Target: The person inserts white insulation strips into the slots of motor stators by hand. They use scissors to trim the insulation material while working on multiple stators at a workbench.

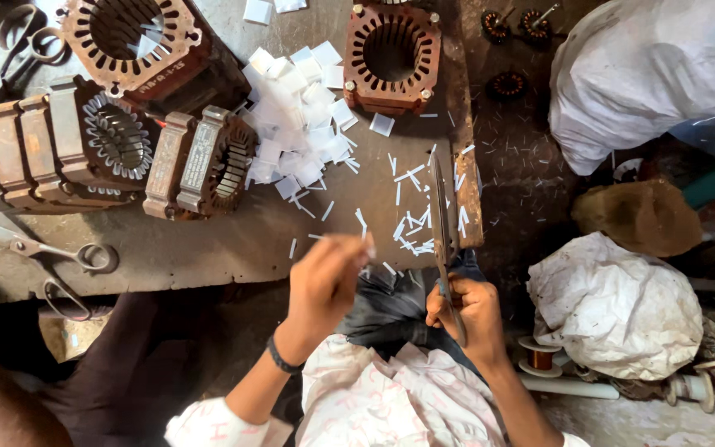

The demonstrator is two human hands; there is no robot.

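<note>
Paper strip (356, 240) sits pinched in your left hand (324, 285), blurred, just beside the long blade (443, 240). Your right hand (469, 310) is clamped around that blade's handle end. Cut slivers (411, 223) lie beside the blade on the worktop (208, 248); the white paper pile (299, 124) sits beyond them.
</note>
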